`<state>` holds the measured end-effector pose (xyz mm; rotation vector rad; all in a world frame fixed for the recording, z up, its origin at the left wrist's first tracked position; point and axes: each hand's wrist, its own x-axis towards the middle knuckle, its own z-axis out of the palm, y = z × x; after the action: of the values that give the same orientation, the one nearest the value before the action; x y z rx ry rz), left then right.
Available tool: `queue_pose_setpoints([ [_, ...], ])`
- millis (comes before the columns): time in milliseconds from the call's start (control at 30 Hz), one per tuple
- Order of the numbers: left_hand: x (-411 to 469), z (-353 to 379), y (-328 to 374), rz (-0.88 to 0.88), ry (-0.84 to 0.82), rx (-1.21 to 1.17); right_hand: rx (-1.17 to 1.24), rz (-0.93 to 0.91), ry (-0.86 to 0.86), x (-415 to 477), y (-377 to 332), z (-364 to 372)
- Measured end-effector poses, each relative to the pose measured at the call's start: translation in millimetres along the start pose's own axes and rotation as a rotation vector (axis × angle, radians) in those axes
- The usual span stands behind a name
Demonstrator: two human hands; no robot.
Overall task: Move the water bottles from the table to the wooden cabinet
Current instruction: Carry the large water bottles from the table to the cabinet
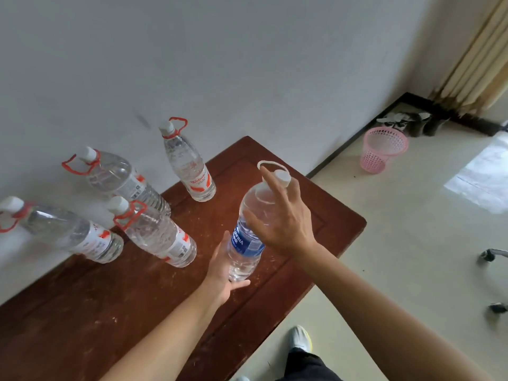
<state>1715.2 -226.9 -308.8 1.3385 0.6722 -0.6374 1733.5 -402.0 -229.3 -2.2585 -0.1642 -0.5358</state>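
A clear water bottle with a blue label [247,243], a white cap and a white loop handle tilts over the brown wooden table [110,312]. My left hand [222,270] grips its lower end, thumb under the base. My right hand [280,215] lies over its shoulder with fingers spread, thumb on the plastic and index finger at the loop handle. Several more bottles with red handles stand on the table's far left; the nearest [156,235] is left of my left hand, and another [189,169] stands by the wall. The wooden cabinet is not in view.
The table stands against a white wall, with its right edge beside a pale floor. A pink mesh basket [383,149] sits on the floor by the wall. Chair casters [492,254] show at the far right. My shoe [301,339] is near the table's front corner.
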Motion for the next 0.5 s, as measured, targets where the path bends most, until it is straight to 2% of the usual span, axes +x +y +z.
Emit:
queue_pose_setpoints([
  [100, -27, -4, -2, 0.079, -0.065, 0.014, -0.04, -0.032, 0.084, -19, -29, -21],
  [267, -60, -6, -8, 0.159, -0.252, 0.203, -0.17, -0.05, 0.248, -62, -59, -55],
  [433, -97, 25, -53, 0.152, -0.433, 0.339, -0.379, 0.017, 0.38, -148, -82, -108],
  [500, -114, 54, -81, 0.088, -0.495, 0.365, -0.507, 0.082, 0.45, -194, -90, -142],
])
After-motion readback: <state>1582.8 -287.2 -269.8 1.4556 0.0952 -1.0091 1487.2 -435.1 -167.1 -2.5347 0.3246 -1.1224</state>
